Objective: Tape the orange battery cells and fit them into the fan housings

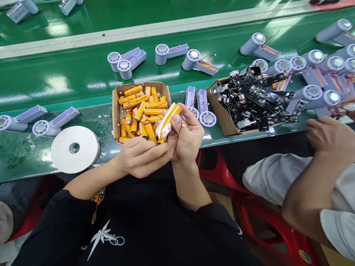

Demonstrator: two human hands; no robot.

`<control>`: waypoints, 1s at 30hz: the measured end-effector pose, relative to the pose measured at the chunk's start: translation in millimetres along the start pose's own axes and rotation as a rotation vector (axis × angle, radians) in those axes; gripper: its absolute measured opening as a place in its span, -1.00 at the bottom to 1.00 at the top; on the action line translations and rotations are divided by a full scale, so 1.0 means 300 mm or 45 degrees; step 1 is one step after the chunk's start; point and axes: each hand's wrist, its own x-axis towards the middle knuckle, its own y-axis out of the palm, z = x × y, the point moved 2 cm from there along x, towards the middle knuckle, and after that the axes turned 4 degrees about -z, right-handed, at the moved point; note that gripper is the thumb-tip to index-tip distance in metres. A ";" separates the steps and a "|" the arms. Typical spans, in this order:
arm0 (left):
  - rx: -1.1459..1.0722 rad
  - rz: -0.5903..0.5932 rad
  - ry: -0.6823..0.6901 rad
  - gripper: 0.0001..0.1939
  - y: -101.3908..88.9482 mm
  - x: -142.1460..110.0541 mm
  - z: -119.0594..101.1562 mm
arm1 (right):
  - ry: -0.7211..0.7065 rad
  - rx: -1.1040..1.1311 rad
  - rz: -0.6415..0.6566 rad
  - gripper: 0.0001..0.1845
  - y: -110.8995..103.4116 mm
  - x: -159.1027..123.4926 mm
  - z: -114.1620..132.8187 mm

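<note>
An orange cylindrical battery (175, 109) with thin wires is held up in my right hand (187, 136), thumb and fingers closed round it. White tape (165, 128) lies along the battery's side and bunches at its lower end. Just below that end is my left hand (142, 157), its fingers curled together against my right fingers; what they pinch is hidden. Behind both hands stands a cardboard box (114, 113) heaped with similar orange batteries (140, 110). To the left, a big white roll of tape (67, 150) lies flat at the bench edge.
Several lilac plastic housings (125, 68) lie on the green bench (85, 87). A second cardboard box (218, 114) to the right overflows with black strip-like parts (252, 98). Beside it, a co-worker's hands (332, 136) work near more housings. Red stools (268, 228) stand below.
</note>
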 end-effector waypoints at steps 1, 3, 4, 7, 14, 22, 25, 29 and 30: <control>-0.011 -0.001 0.016 -0.75 0.001 0.014 0.000 | 0.024 0.028 -0.011 -0.37 0.003 -0.002 0.004; -0.004 0.034 0.018 -0.76 0.002 0.033 0.001 | 0.079 0.116 -0.056 -0.38 0.010 -0.004 0.018; 0.002 0.055 0.008 -0.78 0.002 0.038 0.002 | 0.109 0.168 -0.082 -0.39 0.013 -0.006 0.027; -0.028 0.094 -0.028 -0.82 0.005 0.025 0.010 | 0.187 0.301 -0.126 -0.41 0.021 -0.014 0.049; -0.026 0.088 -0.033 -0.70 0.010 -0.019 0.000 | 0.280 0.414 -0.076 -0.46 0.040 -0.029 0.046; 0.097 0.305 -0.322 -0.69 0.066 0.075 0.365 | -0.136 0.422 -0.464 -0.57 -0.171 0.129 0.137; 0.410 0.793 -0.931 -0.21 0.219 0.081 0.773 | -0.143 0.359 -0.466 -0.51 -0.236 0.126 0.156; 0.333 1.310 -1.082 0.03 0.384 0.048 1.067 | -0.047 0.239 -0.437 -0.49 -0.266 0.097 0.145; 0.304 1.337 -1.055 -0.03 0.401 0.041 1.083 | -0.029 0.216 -0.432 -0.49 -0.271 0.091 0.142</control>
